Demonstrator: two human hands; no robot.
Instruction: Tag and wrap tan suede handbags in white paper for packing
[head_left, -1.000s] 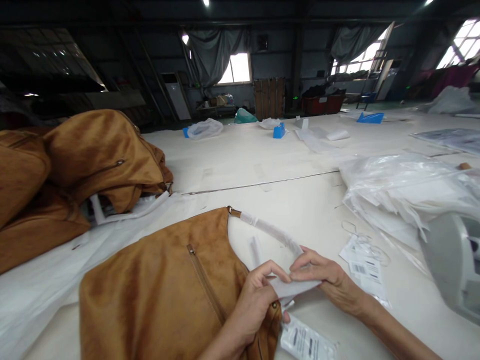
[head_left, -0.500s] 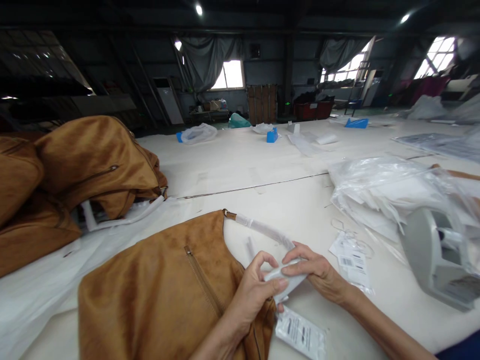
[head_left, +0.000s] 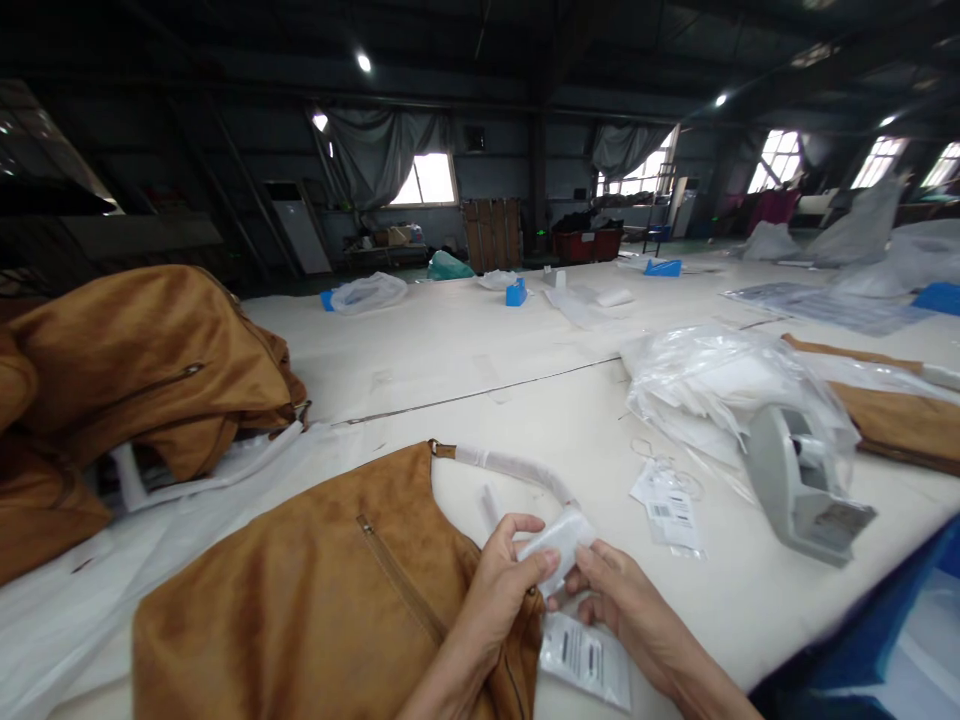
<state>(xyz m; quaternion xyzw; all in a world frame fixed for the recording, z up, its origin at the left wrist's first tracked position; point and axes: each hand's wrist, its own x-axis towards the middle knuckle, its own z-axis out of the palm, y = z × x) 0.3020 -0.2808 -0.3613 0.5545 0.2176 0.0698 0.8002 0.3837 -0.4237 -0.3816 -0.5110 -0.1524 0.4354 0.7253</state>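
A brown suede-like shoulder bag (head_left: pixel 300 590) lies on the table with its zip facing up. Its strap (head_left: pixel 517 465) is wrapped in thin white packing material and curves round towards my hands. My left hand (head_left: pixel 510 570) pinches a white wrapping sheet (head_left: pixel 559 548) at the strap's near end, thumb on top. On the sheet's right edge, the thumb and fingers of my right hand (head_left: pixel 607 590) are closed. Whatever the sheet covers is hidden. Just below my hands lies a clear packet with printed text (head_left: pixel 585 660).
More brown bags (head_left: pixel 150 370) are heaped at left on white sheeting. To the right stand a grey tape dispenser (head_left: pixel 802 490), a clear plastic bag of white sheets (head_left: pixel 720 390) and barcode tags (head_left: pixel 667 505). A small blue dispenser (head_left: pixel 516 292) sits farther back.
My right hand has moved from the top of the white sheet down to its lower right edge. My left hand still grips it. The view has turned right.
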